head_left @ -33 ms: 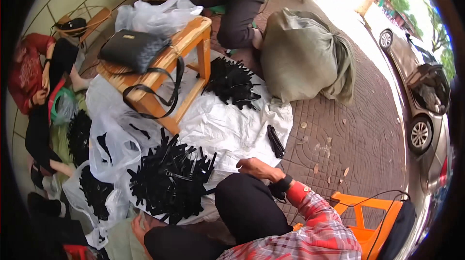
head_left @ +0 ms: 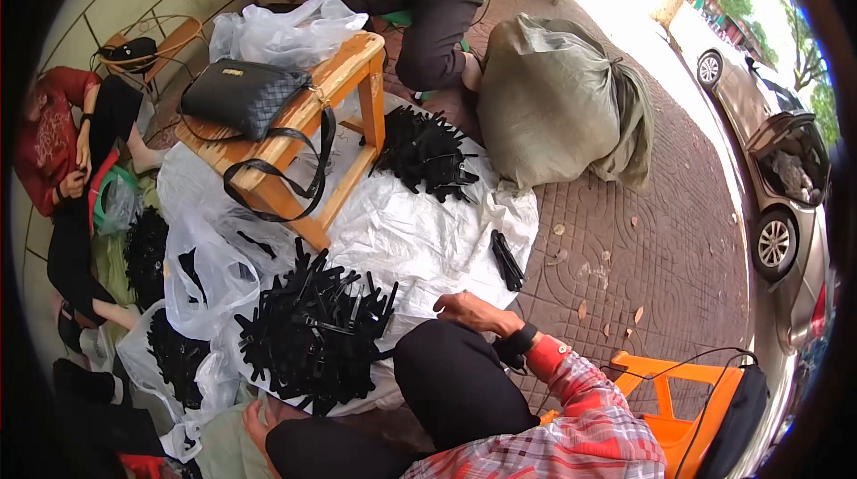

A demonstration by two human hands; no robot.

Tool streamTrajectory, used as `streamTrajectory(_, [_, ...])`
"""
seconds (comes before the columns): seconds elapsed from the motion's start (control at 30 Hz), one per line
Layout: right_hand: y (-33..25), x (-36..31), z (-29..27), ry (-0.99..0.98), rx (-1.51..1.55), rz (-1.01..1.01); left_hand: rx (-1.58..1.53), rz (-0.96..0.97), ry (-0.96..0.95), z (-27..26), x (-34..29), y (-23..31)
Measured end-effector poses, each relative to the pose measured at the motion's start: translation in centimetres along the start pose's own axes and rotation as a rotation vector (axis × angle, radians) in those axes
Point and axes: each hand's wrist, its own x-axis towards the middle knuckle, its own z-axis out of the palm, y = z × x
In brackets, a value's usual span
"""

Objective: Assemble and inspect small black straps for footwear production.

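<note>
My right hand [head_left: 473, 312] rests by my raised right knee, fingers loosely bent and nothing visible in them. Beside my other knee, my left hand [head_left: 259, 425] shows only in part; its visible fingers are apart, with no held thing in sight. In front of my knees lies a large heap of slim black clip-like pieces [head_left: 312, 336] on a white plastic sheet [head_left: 420, 256]. A small bundle of similar long black pieces [head_left: 507, 260] lies apart near the sheet's right edge. Farther off is a second black heap [head_left: 428, 153].
A wooden stool [head_left: 370, 77] carries a black handbag [head_left: 245, 95] and a plastic bag. Behind the sheet stands a stuffed grey-green sack [head_left: 562, 104]. Co-workers sit at the far side and left. An orange stool [head_left: 669, 399] is at my right; a car [head_left: 777, 175] stands beyond.
</note>
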Motion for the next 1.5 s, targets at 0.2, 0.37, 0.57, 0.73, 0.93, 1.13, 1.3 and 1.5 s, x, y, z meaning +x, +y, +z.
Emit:
streamTrajectory(0.2, [0.2, -1.0, -0.2, 0.029, 0.011, 0.073, 0.058, -0.075, 0.076, -1.9, -0.9, -0.6])
streamTrajectory(0.37, [-0.2, 0.1, 0.2, 0.101, 0.109, 0.113, 0.112, -0.115, 0.032, -2.6, -1.5, -2.5])
streamTrajectory(0.57, [0.4, -0.5, -0.7, 0.098, 0.177, 0.132, 0.08, 0.023, 0.089, -2.3, 0.3, 0.2])
streamTrajectory(0.73, [-0.3, -0.1, -1.8, 0.084, 0.295, 0.155, -0.016, 0.025, 0.186, -5.2, 3.1, 7.9])
streamTrajectory(0.93, [-17.0, 9.9, -17.7, 0.747, -0.042, -0.521, 0.079, 0.357, 0.279, -15.9, 12.3, 21.3])
streamTrajectory(1.13, [-23.3, 23.5, -25.6, 0.948, -0.65, -0.674, 0.15, 0.767, 0.087, -15.4, 21.5, 34.3])
streamTrajectory(1.3, [-23.7, 27.1, -22.1, 0.782, -0.925, -0.387, 0.054, 0.782, 0.063, -9.8, 29.2, 37.6])
streamTrajectory(1.5, [-21.4, 24.9, -21.4, 0.686, -0.882, -0.949, 0.044, 1.074, 0.136, -3.2, 37.4, 41.2])
